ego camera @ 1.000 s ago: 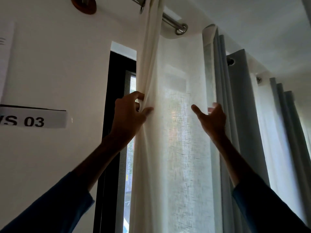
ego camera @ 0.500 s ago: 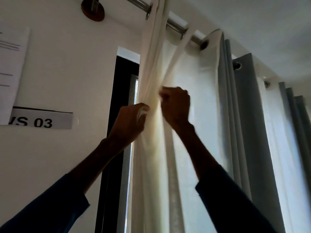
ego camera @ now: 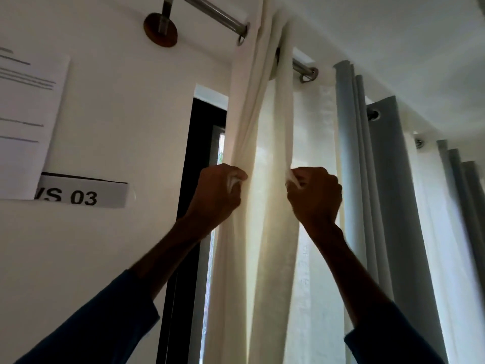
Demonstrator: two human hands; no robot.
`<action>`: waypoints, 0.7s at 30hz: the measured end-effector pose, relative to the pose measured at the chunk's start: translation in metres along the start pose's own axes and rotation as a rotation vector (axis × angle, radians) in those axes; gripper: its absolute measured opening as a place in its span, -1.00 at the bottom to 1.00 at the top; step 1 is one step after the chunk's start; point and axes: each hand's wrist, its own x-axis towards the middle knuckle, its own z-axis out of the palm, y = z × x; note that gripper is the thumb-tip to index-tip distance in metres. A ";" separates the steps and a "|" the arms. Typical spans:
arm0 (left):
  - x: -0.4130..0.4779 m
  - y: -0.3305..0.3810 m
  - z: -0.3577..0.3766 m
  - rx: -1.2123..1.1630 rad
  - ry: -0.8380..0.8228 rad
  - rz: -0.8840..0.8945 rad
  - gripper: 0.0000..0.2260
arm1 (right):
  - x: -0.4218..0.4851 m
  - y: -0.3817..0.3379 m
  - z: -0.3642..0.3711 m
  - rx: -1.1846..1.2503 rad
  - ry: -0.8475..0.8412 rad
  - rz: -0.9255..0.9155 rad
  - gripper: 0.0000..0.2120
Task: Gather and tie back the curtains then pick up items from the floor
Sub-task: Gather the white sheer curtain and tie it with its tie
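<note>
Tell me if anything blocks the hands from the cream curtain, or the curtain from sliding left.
Nothing visible does. Both the left hand and right hand grip folds of the cream curtain, and the rod is bare up to the wall bracket.

Room with pale curtains [ego camera: 265, 232] over a window [ego camera: 220, 148], more workplace than home (wall label [ego camera: 81, 195] "VS 03", printed notice [ego camera: 29, 122])

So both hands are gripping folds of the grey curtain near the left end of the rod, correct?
Wrong curtain. The head view shows the left hand and right hand gripping folds of the cream curtain near the left end of the rod; the grey curtain hangs ungripped to their right.
</note>
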 end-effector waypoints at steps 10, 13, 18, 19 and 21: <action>0.008 0.021 0.020 -0.167 -0.185 -0.160 -0.75 | -0.054 -0.032 -0.006 0.193 0.026 -0.302 -0.95; 0.010 0.020 0.023 -0.274 -0.169 -0.254 -0.68 | -0.055 -0.025 -0.003 0.171 0.047 -0.305 -0.89; 0.009 0.030 0.016 -0.166 -0.004 -0.215 -0.78 | -0.055 -0.020 0.001 0.049 0.060 -0.423 -0.85; 0.009 0.029 0.016 -0.168 0.012 -0.209 -0.79 | -0.053 -0.016 -0.002 0.054 0.081 -0.414 -0.81; 0.008 0.026 0.013 -0.172 0.032 -0.190 -0.79 | -0.048 -0.004 -0.006 0.064 0.121 -0.355 -0.77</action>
